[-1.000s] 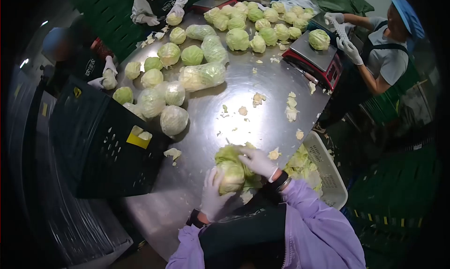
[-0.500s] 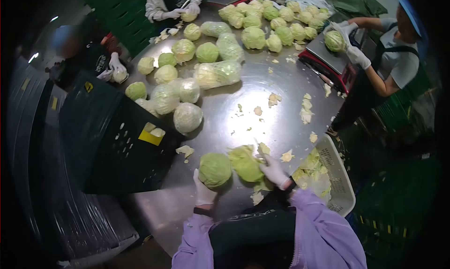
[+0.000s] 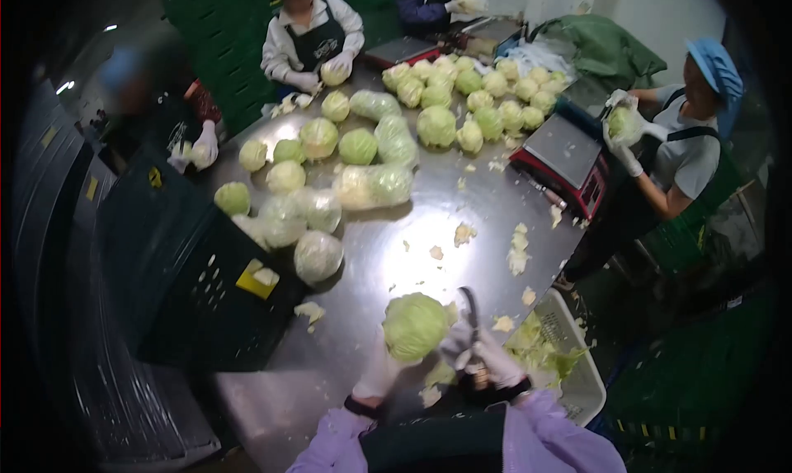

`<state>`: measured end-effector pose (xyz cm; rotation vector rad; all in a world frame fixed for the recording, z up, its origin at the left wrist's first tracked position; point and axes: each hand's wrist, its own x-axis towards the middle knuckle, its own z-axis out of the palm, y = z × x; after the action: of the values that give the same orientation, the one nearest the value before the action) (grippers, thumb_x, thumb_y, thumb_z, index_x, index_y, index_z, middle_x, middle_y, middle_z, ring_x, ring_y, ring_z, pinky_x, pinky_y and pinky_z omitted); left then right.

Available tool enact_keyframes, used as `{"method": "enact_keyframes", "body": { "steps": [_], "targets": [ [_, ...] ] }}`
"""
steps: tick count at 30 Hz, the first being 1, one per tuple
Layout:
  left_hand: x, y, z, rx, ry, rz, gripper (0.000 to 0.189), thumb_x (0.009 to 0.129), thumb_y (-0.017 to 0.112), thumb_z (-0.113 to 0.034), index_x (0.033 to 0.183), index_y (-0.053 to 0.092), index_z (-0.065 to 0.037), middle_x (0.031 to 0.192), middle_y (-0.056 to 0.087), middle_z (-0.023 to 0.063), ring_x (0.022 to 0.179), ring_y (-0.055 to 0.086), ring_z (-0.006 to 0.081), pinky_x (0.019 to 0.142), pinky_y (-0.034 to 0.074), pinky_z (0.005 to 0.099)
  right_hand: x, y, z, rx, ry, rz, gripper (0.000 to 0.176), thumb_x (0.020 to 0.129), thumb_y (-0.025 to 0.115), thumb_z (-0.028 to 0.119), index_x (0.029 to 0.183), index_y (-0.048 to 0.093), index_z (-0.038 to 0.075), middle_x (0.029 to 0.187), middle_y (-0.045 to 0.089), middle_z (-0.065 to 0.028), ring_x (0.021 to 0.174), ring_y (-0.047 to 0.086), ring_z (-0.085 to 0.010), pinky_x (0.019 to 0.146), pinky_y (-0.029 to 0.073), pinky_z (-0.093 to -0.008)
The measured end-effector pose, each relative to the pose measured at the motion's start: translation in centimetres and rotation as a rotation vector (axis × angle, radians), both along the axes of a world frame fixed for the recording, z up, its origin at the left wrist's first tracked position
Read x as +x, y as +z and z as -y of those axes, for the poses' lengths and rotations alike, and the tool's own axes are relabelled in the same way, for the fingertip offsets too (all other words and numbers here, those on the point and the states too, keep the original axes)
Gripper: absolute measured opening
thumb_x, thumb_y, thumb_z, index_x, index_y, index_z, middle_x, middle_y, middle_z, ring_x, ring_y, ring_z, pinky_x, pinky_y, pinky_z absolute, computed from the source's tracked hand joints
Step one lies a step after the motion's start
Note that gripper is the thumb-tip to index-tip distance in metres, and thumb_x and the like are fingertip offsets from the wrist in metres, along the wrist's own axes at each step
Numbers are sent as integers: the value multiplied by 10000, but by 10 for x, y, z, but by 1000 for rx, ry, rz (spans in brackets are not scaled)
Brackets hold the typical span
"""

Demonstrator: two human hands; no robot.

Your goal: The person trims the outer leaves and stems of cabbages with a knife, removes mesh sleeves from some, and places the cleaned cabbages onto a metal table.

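My gloved left hand (image 3: 380,369) holds a green cabbage (image 3: 415,326) from below, over the front part of the metal table (image 3: 371,258). Just right of it, my gloved right hand (image 3: 490,362) is closed around the handle of a knife (image 3: 471,312), whose dark curved blade points up and away from me. Pale leaf scraps (image 3: 430,395) lie on the table beneath and between my hands.
A white basket (image 3: 582,382) with trimmed leaves stands at the right edge. On the left is a dark crate (image 3: 239,308). Wrapped cabbages (image 3: 318,256), loose cabbages (image 3: 436,126) and a red scale (image 3: 561,150) are farther back. Several co-workers stand around the table.
The cabbage in my left hand is lifted up and right. The loose green leaves by my right hand have left their spot, and more leaves show in the basket. The view has shifted.
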<state>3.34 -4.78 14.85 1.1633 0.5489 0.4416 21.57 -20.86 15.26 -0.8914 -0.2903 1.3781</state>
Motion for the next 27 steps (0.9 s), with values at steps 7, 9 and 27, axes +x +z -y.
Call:
{"method": "enact_keyframes", "body": {
  "steps": [7, 9, 27],
  "targets": [
    [-17, 6, -30, -326, 215, -77, 459, 929, 546, -349, 1291, 466, -78, 1176, 577, 39, 964, 589, 152, 758, 509, 310, 39, -47, -87, 55, -213, -372, 599, 932, 540, 459, 1390, 347, 125, 991, 517, -34, 615, 444, -52, 471, 422, -180],
    [-20, 9, -42, -301, 312, -197, 450, 943, 533, -333, 1297, 448, -70, 1182, 561, 57, 999, 579, 159, 788, 497, 313, 77, -48, -126, -1, -301, -363, 532, 919, 557, 469, 1290, 440, 107, 737, 504, 1, 528, 451, -51, 431, 402, -170],
    [4, -39, -108, -190, 471, -252, 355, 943, 563, -240, 1239, 495, -56, 1101, 580, 47, 900, 581, 112, 729, 487, 254, 86, -34, -447, 248, -392, 1824, 425, 843, 555, 189, 1229, 519, 15, 973, 636, -232, 845, 638, -390, 662, 515, -488]
  ]
}}
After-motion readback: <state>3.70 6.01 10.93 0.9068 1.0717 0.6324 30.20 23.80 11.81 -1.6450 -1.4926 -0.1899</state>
